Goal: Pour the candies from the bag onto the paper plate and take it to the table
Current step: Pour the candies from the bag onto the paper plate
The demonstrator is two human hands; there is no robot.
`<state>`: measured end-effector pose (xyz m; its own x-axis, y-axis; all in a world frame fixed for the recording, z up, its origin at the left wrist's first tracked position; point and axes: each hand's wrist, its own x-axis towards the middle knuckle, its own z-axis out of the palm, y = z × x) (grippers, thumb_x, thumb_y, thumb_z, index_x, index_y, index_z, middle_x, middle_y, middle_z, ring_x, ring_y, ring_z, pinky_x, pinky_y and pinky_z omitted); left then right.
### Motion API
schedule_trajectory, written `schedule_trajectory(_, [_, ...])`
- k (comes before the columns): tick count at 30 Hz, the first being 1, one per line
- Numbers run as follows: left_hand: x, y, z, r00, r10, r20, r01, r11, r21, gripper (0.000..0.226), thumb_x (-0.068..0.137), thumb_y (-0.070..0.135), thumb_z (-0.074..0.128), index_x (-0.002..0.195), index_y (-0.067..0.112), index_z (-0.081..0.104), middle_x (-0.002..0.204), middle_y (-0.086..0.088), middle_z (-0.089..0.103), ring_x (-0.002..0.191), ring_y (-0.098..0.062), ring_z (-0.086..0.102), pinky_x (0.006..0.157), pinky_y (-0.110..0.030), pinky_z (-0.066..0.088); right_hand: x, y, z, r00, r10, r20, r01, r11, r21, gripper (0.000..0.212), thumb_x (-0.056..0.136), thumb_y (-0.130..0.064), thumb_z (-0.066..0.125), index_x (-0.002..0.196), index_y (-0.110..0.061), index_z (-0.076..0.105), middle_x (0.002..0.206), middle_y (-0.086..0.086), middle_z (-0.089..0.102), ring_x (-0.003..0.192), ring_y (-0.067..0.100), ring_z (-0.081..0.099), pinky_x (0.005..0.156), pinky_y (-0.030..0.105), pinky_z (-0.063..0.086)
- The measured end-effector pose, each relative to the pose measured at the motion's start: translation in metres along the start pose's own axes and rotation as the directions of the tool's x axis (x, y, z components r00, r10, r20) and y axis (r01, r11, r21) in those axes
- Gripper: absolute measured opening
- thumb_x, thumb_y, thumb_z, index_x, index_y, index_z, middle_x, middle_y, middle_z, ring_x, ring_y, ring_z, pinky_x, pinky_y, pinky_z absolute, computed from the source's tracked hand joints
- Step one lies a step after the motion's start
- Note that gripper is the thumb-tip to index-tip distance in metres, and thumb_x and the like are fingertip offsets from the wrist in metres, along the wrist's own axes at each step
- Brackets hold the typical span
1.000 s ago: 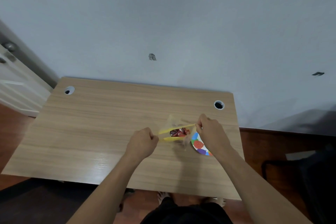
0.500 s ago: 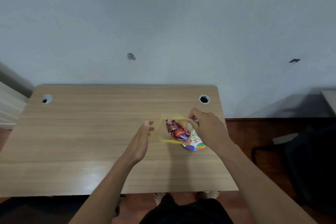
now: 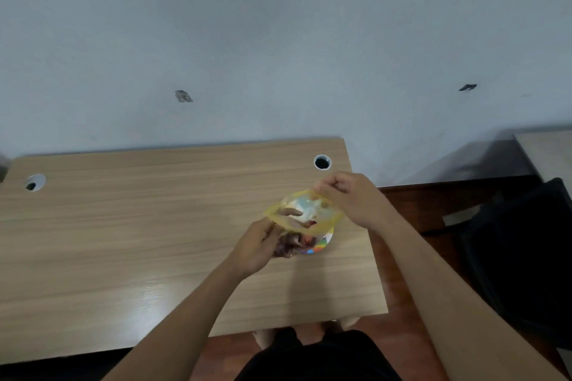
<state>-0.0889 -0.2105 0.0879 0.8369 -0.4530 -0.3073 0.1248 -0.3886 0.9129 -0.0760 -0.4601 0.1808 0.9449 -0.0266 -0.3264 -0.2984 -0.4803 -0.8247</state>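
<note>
Holding bag: both hands are lifting the yellow clear-fronted bag above the paper plate.
Right hand: grip is pinching the bag's top edge.
Left hand: grip is pinching its lower edge.
Candies: lying on the plate, near the desk's right edge.

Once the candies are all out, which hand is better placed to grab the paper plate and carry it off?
Probably the left hand. It sits right beside the candies and the paper plate, pinching the bag's lower edge. The right hand holds the bag's upper edge, farther from the plate, so it could carry the bag away.
</note>
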Motion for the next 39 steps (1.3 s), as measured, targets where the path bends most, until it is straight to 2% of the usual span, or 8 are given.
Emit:
schedule_trajectory(4, [-0.002,0.015,0.012,0.979,-0.201,-0.041,0.191,0.966,-0.172,0.043,0.118,0.027,0.031,0.111,0.015,0.072,0.094,0.021,0.084,0.084,0.007,0.073,0.075,-0.010,0.053,0.006,0.034,-0.015,0.978,0.209,-0.007,-0.183,0.871,0.456,0.052,0.106,-0.058,0.057,0.117,-0.014,0.081,0.117,0.000,0.085,0.118,0.023,0.078,0.110,0.048,0.060])
schedule_trajectory(7, [0.003,0.015,0.021,0.965,-0.260,-0.010,0.250,0.937,-0.245,0.043,0.118,0.037,0.025,0.097,0.023,0.060,0.072,0.030,0.077,0.069,0.021,0.066,0.084,-0.023,0.052,0.006,0.067,-0.002,0.943,0.297,0.152,-0.331,0.780,0.531,0.072,0.102,-0.075,0.044,0.128,-0.017,0.078,0.127,0.003,0.082,0.128,0.031,0.073,0.118,0.059,0.052])
schedule_trajectory(13, [0.017,0.015,0.045,0.946,-0.325,0.024,0.311,0.881,-0.356,0.028,0.117,0.041,0.025,0.107,0.050,0.049,0.105,0.025,0.054,0.073,0.018,0.071,0.061,-0.009,0.057,-0.005,0.112,0.039,0.839,0.340,0.425,-0.511,0.761,0.400,0.081,0.089,-0.093,0.041,0.142,-0.039,0.070,0.144,0.000,0.074,0.136,0.025,0.069,0.118,0.059,0.050])
schedule_trajectory(18, [0.026,-0.002,0.059,0.910,-0.410,-0.063,0.364,0.862,-0.352,0.045,0.116,0.046,0.031,0.143,0.024,0.059,0.112,0.016,0.060,0.082,0.010,0.063,0.060,-0.007,0.054,-0.014,0.119,0.041,0.888,0.316,0.334,-0.417,0.859,0.296,0.021,0.103,-0.061,0.061,0.116,-0.047,0.071,0.117,-0.032,0.070,0.110,-0.016,0.061,0.110,0.034,0.045])
schedule_trajectory(21, [0.029,-0.017,0.068,0.890,-0.454,-0.052,0.412,0.846,-0.337,0.047,0.116,0.044,0.032,0.132,0.015,0.065,0.102,0.012,0.067,0.070,0.019,0.069,0.054,-0.004,0.052,-0.012,0.128,0.042,0.886,0.326,0.329,-0.415,0.875,0.249,0.010,0.103,-0.057,0.063,0.109,-0.049,0.065,0.114,-0.032,0.064,0.111,-0.015,0.056,0.107,0.031,0.040])
schedule_trajectory(27, [0.038,-0.050,0.084,0.847,-0.524,-0.091,0.474,0.821,-0.320,0.039,0.110,0.046,0.047,0.130,0.022,0.071,0.124,0.003,0.079,0.099,-0.001,0.075,0.079,-0.024,0.058,-0.010,0.150,0.050,0.867,0.399,0.298,-0.466,0.862,0.200,0.028,0.100,-0.062,0.065,0.117,-0.041,0.070,0.135,-0.009,0.071,0.121,0.003,0.063,0.109,0.033,0.044])
schedule_trajectory(32, [0.042,-0.058,0.096,0.834,-0.550,-0.041,0.509,0.797,-0.325,0.034,0.105,0.047,0.059,0.117,0.021,0.077,0.097,-0.005,0.081,0.073,-0.006,0.072,0.076,-0.030,0.059,-0.010,0.167,0.059,0.841,0.445,0.306,-0.502,0.854,0.135,0.055,0.092,-0.078,0.061,0.124,-0.035,0.073,0.135,-0.004,0.075,0.122,0.017,0.068,0.114,0.041,0.050])
schedule_trajectory(39, [0.045,-0.074,0.107,0.839,-0.542,-0.050,0.512,0.817,-0.266,0.029,0.108,0.040,0.056,0.122,0.021,0.073,0.111,-0.020,0.081,0.086,-0.020,0.075,0.093,-0.042,0.062,-0.004,0.188,0.065,0.826,0.469,0.313,-0.514,0.854,0.079,0.066,0.100,-0.067,0.061,0.147,-0.022,0.069,0.144,-0.002,0.073,0.135,0.019,0.067,0.121,0.048,0.049])
